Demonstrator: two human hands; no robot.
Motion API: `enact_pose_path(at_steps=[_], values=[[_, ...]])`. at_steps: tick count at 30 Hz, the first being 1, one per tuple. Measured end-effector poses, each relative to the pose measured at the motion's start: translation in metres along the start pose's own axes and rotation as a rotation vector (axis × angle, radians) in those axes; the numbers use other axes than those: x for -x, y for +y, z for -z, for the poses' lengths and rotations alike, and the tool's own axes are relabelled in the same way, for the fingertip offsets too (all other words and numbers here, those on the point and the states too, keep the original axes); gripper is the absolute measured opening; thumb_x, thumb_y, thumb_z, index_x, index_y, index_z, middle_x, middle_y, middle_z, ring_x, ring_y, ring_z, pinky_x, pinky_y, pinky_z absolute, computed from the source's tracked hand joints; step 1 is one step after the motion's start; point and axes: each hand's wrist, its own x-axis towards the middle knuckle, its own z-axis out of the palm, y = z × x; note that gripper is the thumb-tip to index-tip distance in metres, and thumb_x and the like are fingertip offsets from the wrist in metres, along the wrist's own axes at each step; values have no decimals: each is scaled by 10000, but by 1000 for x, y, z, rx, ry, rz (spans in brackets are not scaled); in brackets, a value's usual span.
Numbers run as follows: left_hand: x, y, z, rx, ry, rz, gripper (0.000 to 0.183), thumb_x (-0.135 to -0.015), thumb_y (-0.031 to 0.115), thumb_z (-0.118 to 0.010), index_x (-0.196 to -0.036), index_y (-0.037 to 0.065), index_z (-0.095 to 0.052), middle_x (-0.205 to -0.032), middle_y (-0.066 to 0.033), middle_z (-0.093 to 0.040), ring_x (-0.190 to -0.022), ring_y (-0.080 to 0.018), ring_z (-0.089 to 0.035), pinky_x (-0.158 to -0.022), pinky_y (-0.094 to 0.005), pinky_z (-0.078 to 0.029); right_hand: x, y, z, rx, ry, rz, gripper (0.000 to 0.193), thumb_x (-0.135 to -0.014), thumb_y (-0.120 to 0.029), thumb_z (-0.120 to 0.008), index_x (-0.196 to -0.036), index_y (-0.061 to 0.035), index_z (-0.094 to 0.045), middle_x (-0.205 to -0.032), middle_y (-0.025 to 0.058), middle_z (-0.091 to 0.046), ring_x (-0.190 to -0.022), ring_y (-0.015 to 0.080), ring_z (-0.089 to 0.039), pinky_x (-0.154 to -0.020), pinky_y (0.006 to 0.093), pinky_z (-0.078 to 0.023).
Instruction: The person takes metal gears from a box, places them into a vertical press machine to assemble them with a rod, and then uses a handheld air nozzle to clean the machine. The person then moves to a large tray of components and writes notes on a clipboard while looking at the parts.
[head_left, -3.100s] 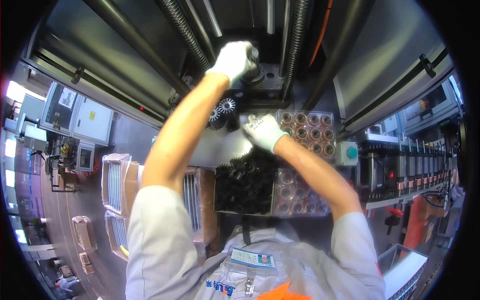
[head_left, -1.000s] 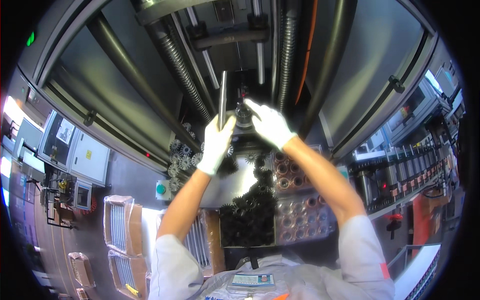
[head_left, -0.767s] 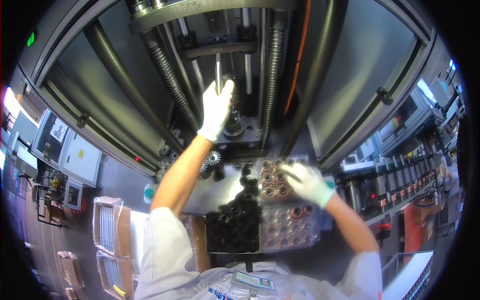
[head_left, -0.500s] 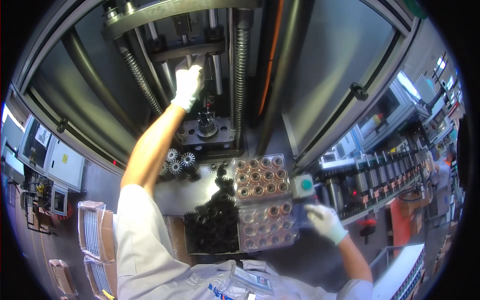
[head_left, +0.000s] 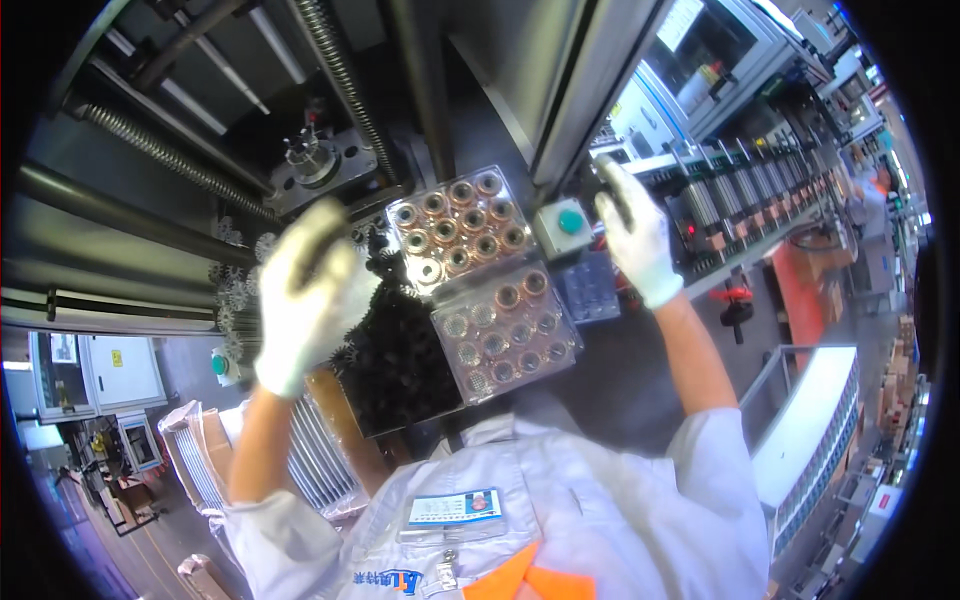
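Observation:
My left hand (head_left: 305,300), in a white glove, hovers over the left side of the bench, beside silvery toothed parts (head_left: 240,300). Motion smears its fingers, so their grip is unclear. My right hand (head_left: 637,240), also gloved, is raised with fingers stretched and apart, nothing visible in it. It is nearest to a box with a green push button (head_left: 569,221) and the row of metal cylinders (head_left: 745,200). Between my hands lie a clear tray of copper-coloured rings (head_left: 462,222), a second clear tray (head_left: 512,335) with a few such rings, and a heap of black toothed parts (head_left: 395,355).
A press fixture (head_left: 314,162) stands at the back left, among upright rods and a coiled spring (head_left: 345,80). Another clear tray (head_left: 590,287) sits below the button box. Wrapped cartons (head_left: 190,455) stand at lower left; a white rack (head_left: 810,420) is at right.
My left hand has come down out of the press toward the bench. My right hand has moved up from beside the trays toward the cylinders. The whole view has turned and shifted.

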Motion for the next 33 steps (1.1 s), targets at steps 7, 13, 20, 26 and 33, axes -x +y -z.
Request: enact_pose_path(at_steps=[7, 13, 20, 26, 33], values=[[83, 5, -142, -298, -329, -154, 227, -843, 161, -728, -1051, 72, -711, -813, -120, -646, -725, -298, -641, -628, -377, -510, 54, 75, -26, 392, -314, 278, 309, -871, -74, -523, -1156, -42, -639, -1110, 209, -676, -1054, 364, -650, -927, 440, -508], [94, -11, -186, -729, -346, -240, 311, -828, 248, -712, -1098, 100, -669, -874, -133, -653, -781, -331, -649, -657, -456, -479, 99, 10, -5, 384, -534, -35, 514, -936, -231, -498, -1407, -36, -437, -1011, 171, -660, -809, 318, -667, -706, 461, -523], [80, 9, -198, -602, -353, -52, 224, -754, 128, -770, -950, 88, -672, -887, -130, -616, -839, -336, -642, -723, -430, -498, 177, -4, -20, 186, -676, -82, 620, -858, -92, -488, -1447, 48, -354, -1153, 291, -618, -883, 352, -691, -745, 433, -557], [78, 14, -203, -516, -280, -25, 196, -754, 63, -781, -892, 52, -642, -914, -133, -561, -795, -321, -606, -703, -404, -484, 189, 9, -24, 138, -668, -58, 591, -881, -93, -467, -1450, 32, -362, -1261, 330, -572, -957, 385, -683, -811, 449, -556], [96, 79, -181, 338, -101, 502, 173, -954, 116, -658, -1058, -21, -642, -1056, -30, -649, -890, -60, -565, -783, -244, -480, 163, 19, 17, 177, -689, -135, 645, -951, -382, -519, -1489, -70, -346, -1311, 301, -535, -958, 407, -660, -846, 479, -527]])
